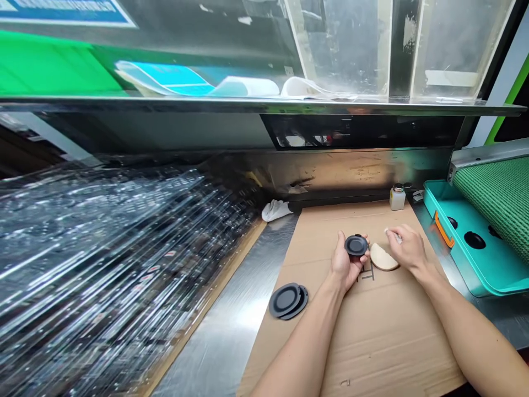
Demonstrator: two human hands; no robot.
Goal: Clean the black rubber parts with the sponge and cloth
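Bench, cardboard sheet (397, 342) laid over a metal worktop (215, 336)

My left hand (344, 266) is turned palm up, fingers closed around the edge of a black disc (356, 245) — its ringed face up, held above the cardboard. My right hand (408, 249) is just beside it, fingers curled in, tips close together; something whitish shows at the fingertips, too small to name, and I cannot tell whether I grip it. Between the hands, a pale round pad (383, 258) lies flat on the sheet.

Left of my left forearm: two more black discs (285, 300), overlapping, one partly on the other. Far end of the sheet: a small white bottle (397, 199), dark-topped, upright. Right: a teal tray (490, 267) with black round pieces (474, 240) inside, a green belt (498, 190) reaching over it. Left: clear plastic trays (124, 275), blurred — a crumpled white cloth (276, 210) near their far corner
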